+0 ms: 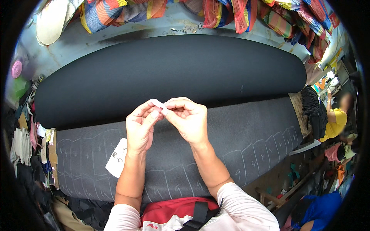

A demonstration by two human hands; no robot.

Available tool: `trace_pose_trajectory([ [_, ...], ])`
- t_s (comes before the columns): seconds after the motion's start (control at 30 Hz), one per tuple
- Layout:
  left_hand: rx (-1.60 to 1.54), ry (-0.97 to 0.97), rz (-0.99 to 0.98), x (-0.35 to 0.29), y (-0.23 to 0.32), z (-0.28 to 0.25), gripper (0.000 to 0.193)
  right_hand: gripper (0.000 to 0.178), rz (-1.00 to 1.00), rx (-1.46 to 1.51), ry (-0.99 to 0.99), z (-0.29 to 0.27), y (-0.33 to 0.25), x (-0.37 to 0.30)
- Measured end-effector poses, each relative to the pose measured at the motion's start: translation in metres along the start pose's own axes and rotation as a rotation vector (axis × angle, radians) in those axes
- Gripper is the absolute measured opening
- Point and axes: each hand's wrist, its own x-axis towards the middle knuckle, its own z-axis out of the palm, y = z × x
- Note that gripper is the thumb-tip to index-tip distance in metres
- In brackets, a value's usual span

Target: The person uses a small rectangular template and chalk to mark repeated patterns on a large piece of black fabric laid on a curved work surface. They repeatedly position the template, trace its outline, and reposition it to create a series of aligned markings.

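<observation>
I have both hands up over the dark grey cloth (227,133), well in toward the middle of my view, and here's the thing itself: a small white stick (158,103), pinched right between them. On my left hand (139,124) the thumb and fingers close narrowly around it; on my right hand (190,120) the fingers are drawn together too, thumb and forefinger tips meeting at its lower end. Below, white chalk-like outlines run in rows across the grey cloth, a mark inside many of them. A white card (116,159) with dark handwriting lies there, just beside my left forearm and partly hidden by it. Beyond the hands I see a broad black fabric bulk (173,65) spanning the surface (298,109), whose wooden edge shows at right. Next to that edge, dark cloth pieces (312,109) hang near a person in a yellow top (336,123).
</observation>
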Motion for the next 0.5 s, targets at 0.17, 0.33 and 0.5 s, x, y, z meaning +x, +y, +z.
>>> trace_pose_trajectory([
  [0.17,-0.017,0.028,0.057,-0.004,-0.001,-0.003,0.029,0.017,-0.255,-0.389,-0.091,0.002,0.001,-0.002],
  [0.33,-0.003,0.080,0.062,-0.002,0.005,-0.005,0.030,0.016,-0.231,-0.328,-0.042,0.008,0.003,-0.005],
  [0.5,0.000,0.036,0.038,-0.003,0.009,-0.008,0.032,0.014,-0.079,-0.110,0.058,0.007,0.007,-0.006],
])
